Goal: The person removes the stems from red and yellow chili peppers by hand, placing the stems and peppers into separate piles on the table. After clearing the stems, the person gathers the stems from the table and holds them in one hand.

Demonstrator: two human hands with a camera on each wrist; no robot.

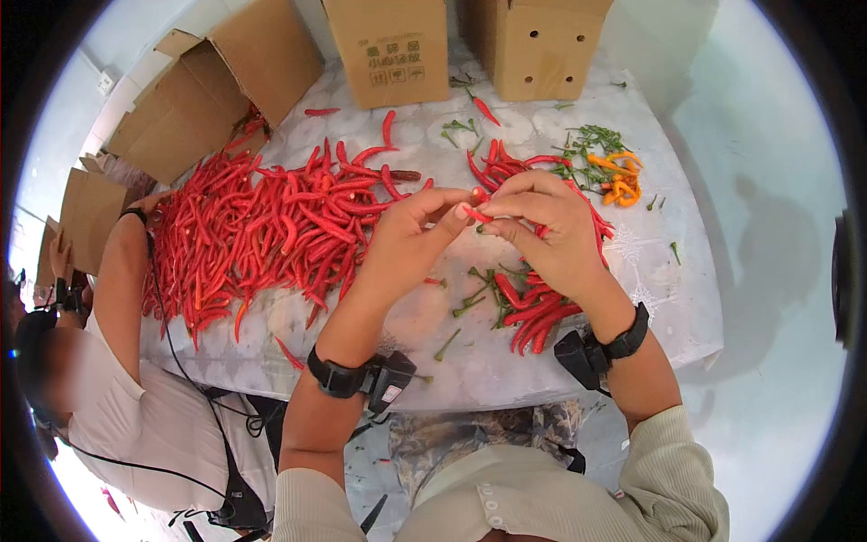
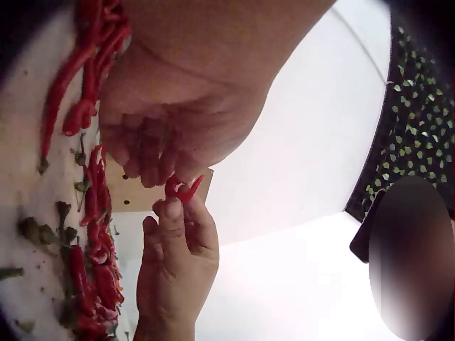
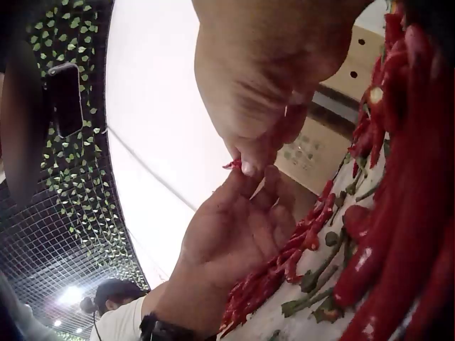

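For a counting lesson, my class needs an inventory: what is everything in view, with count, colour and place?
Chilli peppers: too many to count, red; large heap left, smaller piles right
Orange chilli peppers: several, orange; far right of table
Chilli stems: many, green; scattered, mostly right
Cardboard boxes: at least four, brown; back and left
Tablecloth: one, pale, patterned; under the chillies
Wall socket: one, white; left wall
Leafy panel: one or more, dark and green; background
Other person: at least one, pale shirt; left
Wrist devices: two, black; on the forearms
Held chilli: at least one, red; between the fingertips
Left hand, right hand: two, bare; above the table
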